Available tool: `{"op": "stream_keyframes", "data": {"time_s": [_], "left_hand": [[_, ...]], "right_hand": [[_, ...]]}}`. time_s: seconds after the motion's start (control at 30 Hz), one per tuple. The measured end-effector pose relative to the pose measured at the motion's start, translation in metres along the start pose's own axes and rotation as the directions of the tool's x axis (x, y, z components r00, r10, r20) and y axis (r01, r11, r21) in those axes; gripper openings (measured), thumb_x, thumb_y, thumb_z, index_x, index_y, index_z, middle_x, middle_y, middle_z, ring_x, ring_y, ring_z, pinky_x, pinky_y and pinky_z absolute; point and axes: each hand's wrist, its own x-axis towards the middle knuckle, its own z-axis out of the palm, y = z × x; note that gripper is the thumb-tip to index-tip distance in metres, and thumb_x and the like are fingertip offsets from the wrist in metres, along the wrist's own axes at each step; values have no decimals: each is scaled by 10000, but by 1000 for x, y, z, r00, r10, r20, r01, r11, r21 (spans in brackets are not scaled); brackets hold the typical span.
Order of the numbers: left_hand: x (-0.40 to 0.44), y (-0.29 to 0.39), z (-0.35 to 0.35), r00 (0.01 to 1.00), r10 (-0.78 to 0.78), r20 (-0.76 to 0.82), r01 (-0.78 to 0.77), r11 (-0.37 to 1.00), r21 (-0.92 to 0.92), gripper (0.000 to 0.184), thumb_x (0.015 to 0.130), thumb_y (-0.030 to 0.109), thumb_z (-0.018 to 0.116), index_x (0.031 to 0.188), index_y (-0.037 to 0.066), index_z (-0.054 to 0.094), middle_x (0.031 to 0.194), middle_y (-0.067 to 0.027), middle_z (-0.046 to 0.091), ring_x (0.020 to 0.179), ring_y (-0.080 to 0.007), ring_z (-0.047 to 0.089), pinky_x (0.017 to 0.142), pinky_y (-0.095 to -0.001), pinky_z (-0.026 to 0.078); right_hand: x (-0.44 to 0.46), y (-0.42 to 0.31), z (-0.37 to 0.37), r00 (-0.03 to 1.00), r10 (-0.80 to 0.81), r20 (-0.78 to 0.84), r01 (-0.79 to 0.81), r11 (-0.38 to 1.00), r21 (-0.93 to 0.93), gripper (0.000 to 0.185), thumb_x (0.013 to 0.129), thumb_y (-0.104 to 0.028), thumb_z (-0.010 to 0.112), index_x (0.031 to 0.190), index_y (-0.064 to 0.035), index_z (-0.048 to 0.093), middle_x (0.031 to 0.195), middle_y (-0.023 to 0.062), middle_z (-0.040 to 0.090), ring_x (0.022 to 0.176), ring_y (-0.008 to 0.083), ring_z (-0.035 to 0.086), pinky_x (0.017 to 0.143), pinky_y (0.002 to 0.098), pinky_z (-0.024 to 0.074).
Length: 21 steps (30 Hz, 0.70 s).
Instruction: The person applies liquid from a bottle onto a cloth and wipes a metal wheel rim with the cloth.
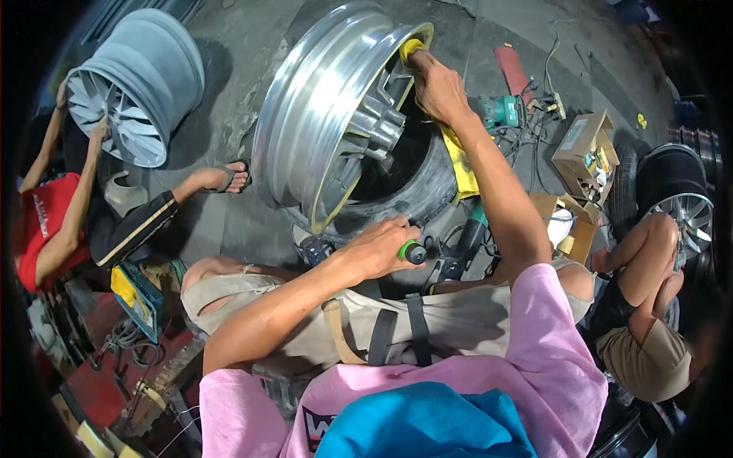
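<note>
A shiny metal wheel rim (321, 99) stands tilted against a black tyre (405, 191) on the floor before me. My right hand (441, 88) is closed on a yellow cloth (412, 50), pressed to the rim's far upper edge. My left hand (376, 248), nearer my lap, wraps round a green-and-black cylindrical tool (413, 252), whose round black end faces me. The tool's other end is hidden by the hand. Another yellow cloth (463, 164) hangs over the tyre's right side, under my right forearm.
Left, a person in a red shirt (53, 221) holds a grey wheel rim (153, 69). A teal power tool (504, 112), cords and cardboard boxes (584, 145) lie to the right. Beyond them another person (649, 328) sits by a wheel (679, 198). A blue basket (145, 298) stands at left.
</note>
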Motion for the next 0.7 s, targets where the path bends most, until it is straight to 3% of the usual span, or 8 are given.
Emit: {"op": "stream_keyframes", "data": {"time_s": [0.17,0.27,0.3,0.33,0.4,0.43,0.6,0.7], "left_hand": [[2,0,0,1000,25,11,-25,1000,13,543,895,445,824,1207,22,689,1178,-182,632,1150,-399,628,994,-481,502],[7,2,-1,1000,13,25,-13,1000,27,552,897,471,813,1203,28,692,1180,-187,632,1154,-407,627,999,-489,495],[7,2,-2,999,0,36,0,1000,20,556,898,481,809,1204,33,691,1179,-187,631,1153,-407,627,1001,-491,493],[7,3,-2,999,-16,49,15,1000,13,560,898,491,805,1206,37,690,1179,-187,630,1151,-408,627,1004,-494,490],[7,3,-3,999,-15,51,14,1000,23,549,900,487,805,1199,40,691,1179,-187,630,1151,-408,626,1001,-493,491],[7,3,-2,998,-6,55,5,1000,28,538,901,483,804,1192,43,692,1179,-187,629,1150,-409,626,998,-492,492],[8,2,-4,999,11,42,-11,1000,3,509,908,469,800,1165,43,694,1152,-186,632,1134,-411,625,989,-495,492],[9,-1,-3,999,20,35,-20,1000,2,517,894,447,819,1184,37,698,1125,-202,634,1116,-419,623,969,-499,496]], "right_hand": [[1,-1,-6,976,51,211,-64,996,55,362,954,-136,573,1298,-111,682,1161,248,724,1051,521,660,908,569,560],[-17,-20,-5,948,-76,309,-26,950,312,360,991,-177,552,1309,-49,660,1242,276,696,1126,499,652,986,539,529],[-21,-26,-8,912,-17,410,-141,925,352,405,1001,-202,522,1351,-37,643,1255,259,706,1156,466,667,1016,502,520],[-23,-23,-5,913,-16,409,-143,923,357,405,1001,-202,522,1351,-37,643,1255,259,706,1156,466,667,1016,502,520],[-25,-16,2,853,135,505,-384,817,431,475,989,-210,494,1416,-45,622,1292,251,706,1231,415,660,1065,461,490],[-26,-13,1,835,159,527,-441,766,468,556,965,-208,469,1464,13,578,1412,257,652,1354,361,592,1142,411,434],[-45,5,-9,871,185,455,-424,749,509,624,946,-206,471,1478,118,514,1554,271,533,1467,333,492,1213,372,364],[-42,7,-32,771,133,622,-498,735,460,589,950,-182,483,1474,84,531,1527,233,573,1432,319,526,1201,369,378]]}}
